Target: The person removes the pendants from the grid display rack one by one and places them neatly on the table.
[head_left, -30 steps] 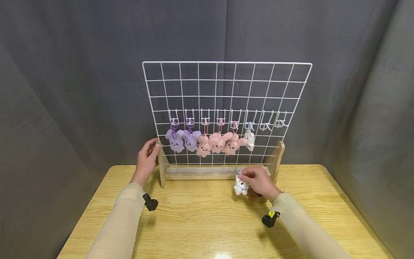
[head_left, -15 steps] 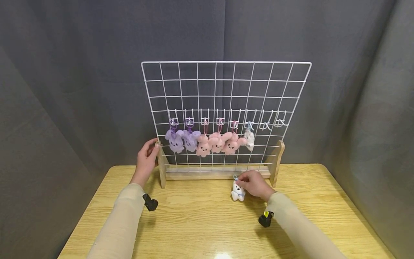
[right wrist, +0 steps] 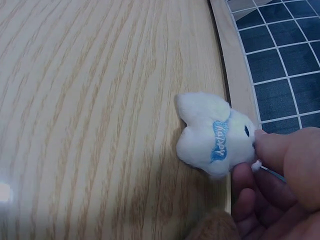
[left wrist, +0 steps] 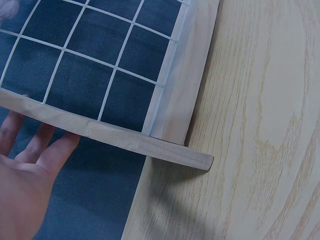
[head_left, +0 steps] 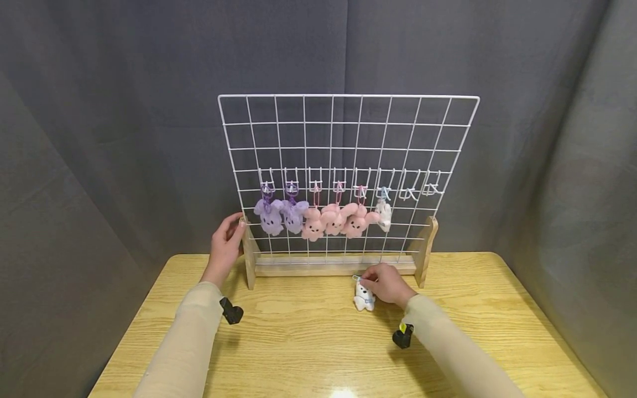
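Note:
My right hand (head_left: 388, 283) pinches a white plush puppy keychain (head_left: 364, 297) by its head, low in front of the rack's wooden base. In the right wrist view, the plush (right wrist: 204, 132) has a blue scarf with "Happy" on it. My left hand (head_left: 225, 243) grips the rack's left wooden side post (head_left: 249, 254) near its top; some fingertips are hidden behind the post (left wrist: 110, 135) in the left wrist view. On the white wire rack (head_left: 348, 123) hang purple plush keychains (head_left: 271, 216), pink bunny keychains (head_left: 313, 225) and one white plush keychain (head_left: 384, 214).
Two hooks (head_left: 420, 190) at the rack's right end carry nothing. A brown fuzzy thing (right wrist: 215, 227) shows partly at the bottom of the right wrist view. The wood-grain table (head_left: 298, 342) extends in front of the rack, and a grey curtain (head_left: 149, 138) hangs behind.
My right hand has moved left and slightly toward me with the white plush keychain, which now hangs lower and tilts. The left hand stays on the post.

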`<action>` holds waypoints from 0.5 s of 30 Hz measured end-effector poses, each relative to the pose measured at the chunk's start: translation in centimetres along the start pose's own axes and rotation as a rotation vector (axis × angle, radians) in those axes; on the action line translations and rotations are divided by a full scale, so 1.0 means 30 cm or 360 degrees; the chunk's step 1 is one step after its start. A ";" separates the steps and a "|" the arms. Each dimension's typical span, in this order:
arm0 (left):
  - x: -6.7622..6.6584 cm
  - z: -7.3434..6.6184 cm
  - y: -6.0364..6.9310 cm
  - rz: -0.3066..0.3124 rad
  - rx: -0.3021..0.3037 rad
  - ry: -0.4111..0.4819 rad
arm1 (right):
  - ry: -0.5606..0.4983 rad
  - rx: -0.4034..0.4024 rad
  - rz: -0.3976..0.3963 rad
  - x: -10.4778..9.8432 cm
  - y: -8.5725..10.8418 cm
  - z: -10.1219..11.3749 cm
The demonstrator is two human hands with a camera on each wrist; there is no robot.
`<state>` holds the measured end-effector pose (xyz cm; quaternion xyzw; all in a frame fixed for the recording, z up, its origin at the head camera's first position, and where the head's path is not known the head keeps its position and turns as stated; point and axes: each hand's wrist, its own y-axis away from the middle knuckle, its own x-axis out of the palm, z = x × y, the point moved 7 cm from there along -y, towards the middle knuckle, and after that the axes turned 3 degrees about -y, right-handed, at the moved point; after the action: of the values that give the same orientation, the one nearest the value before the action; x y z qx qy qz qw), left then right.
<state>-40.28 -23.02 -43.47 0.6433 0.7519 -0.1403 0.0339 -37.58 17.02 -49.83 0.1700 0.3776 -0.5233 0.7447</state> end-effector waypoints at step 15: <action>-0.004 0.002 -0.001 -0.0003 -0.0001 -0.0027 | 0.0021 0.0109 0.0019 0.016 -0.013 -0.002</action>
<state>-40.28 -23.14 -43.50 0.6412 0.7524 -0.1455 0.0405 -37.87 16.59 -50.16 0.2010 0.3633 -0.5304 0.7391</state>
